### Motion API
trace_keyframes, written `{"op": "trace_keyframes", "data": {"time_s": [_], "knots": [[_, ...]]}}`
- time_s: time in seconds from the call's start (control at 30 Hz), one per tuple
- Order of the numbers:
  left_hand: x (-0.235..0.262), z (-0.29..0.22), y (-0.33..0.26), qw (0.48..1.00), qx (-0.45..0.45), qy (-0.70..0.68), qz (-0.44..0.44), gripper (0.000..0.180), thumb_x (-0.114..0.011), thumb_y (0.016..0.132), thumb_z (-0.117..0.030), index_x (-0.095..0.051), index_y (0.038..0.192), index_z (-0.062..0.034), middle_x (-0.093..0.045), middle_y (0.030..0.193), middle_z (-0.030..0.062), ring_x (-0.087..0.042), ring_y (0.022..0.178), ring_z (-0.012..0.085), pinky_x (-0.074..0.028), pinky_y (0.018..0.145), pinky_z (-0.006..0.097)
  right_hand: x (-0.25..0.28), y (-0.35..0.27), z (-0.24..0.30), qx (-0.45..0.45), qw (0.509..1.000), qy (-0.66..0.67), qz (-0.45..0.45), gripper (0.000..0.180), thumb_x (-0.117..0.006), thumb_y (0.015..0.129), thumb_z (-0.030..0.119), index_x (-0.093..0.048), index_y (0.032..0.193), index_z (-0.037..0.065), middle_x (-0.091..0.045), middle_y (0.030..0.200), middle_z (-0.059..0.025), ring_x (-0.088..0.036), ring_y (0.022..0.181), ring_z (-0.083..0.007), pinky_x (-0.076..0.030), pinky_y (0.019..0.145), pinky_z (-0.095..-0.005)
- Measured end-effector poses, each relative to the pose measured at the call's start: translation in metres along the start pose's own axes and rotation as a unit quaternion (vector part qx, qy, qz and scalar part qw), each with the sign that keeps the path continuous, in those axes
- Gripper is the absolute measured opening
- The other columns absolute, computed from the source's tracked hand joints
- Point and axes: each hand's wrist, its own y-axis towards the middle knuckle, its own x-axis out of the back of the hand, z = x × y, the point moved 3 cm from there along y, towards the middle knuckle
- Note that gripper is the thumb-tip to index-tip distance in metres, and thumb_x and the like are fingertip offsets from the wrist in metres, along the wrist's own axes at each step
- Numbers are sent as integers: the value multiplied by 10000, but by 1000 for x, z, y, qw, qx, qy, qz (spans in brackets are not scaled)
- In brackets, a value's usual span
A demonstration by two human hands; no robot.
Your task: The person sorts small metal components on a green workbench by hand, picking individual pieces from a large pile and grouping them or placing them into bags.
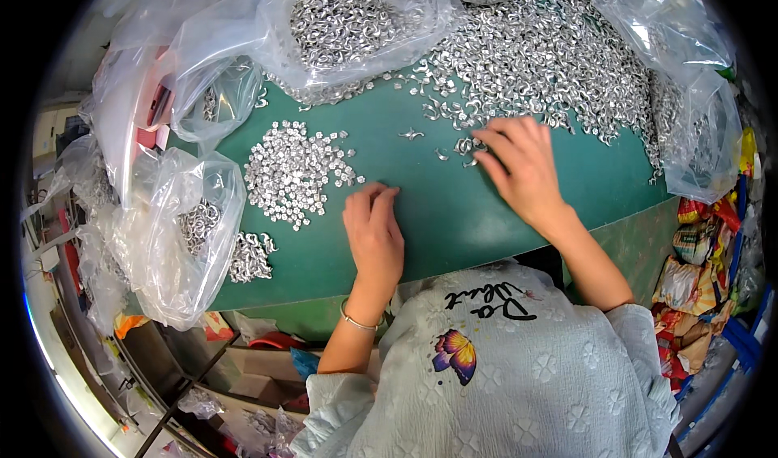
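My left hand (374, 233) rests on the green table top (429, 231), its fingers curled together. Whatever its fingertips hold is too small to make out. Just left of it spreads a pile of small silvery flower-shaped metal pieces (285, 170). Farther right, my right hand (523, 166) is over the table with thumb and forefinger apart. Its fingertips are at a few loose curved metal pieces (466, 145), in front of a large heap of silvery curved metal pieces (559, 61). A single curved piece (412, 134) lies between the two hands.
A clear plastic bag (344, 28) full of curved pieces stands at the back. Another clear bag (190, 231) sits at the left edge, beside a small pile of hook-like pieces (253, 257). At the right edge is a clear bag (703, 134); colourful packets (697, 276) lie below.
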Motion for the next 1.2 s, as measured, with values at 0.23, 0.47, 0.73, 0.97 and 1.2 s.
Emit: {"op": "trace_keyframes", "data": {"time_s": [0.23,0.47,0.73,0.97,1.2], "knots": [[4,-8,9,999,45,26,-11,257,-634,805,59,-631,1051,-17,-565,1093,111,-535,993,279,-401,885,393,2,-7,-6,-15,999,-42,16,155,-720,743,82,-639,874,64,-576,975,-24,-520,932,-223,-371,800,-370],[4,-10,4,999,43,33,2,299,-649,822,1,-606,1115,-33,-543,1147,106,-530,1018,274,-379,869,391,11,-6,-12,-40,997,-22,-68,125,-716,746,22,-631,828,63,-619,797,-20,-554,788,-215,-380,743,-343],[-1,-11,16,999,18,42,22,385,-630,826,10,-570,1204,-36,-535,1196,120,-511,1090,306,-383,907,390,26,-23,-32,-111,989,-87,-42,119,-685,784,38,-646,894,60,-609,888,-41,-537,844,-240,-370,753,-357],[-26,-16,60,995,-20,43,82,301,-587,850,9,-585,1150,-11,-555,1125,135,-527,1020,323,-406,893,433,25,-27,-20,-84,995,-43,10,218,-693,770,45,-646,983,35,-578,1023,-82,-526,938,-278,-409,790,-375],[-30,-23,37,994,32,-85,62,232,-578,848,48,-602,1075,9,-583,1009,146,-562,945,325,-453,832,393,17,-18,-8,-25,999,8,19,357,-694,750,45,-632,1101,58,-568,1120,-76,-511,1006,-271,-410,828,-369]]}}
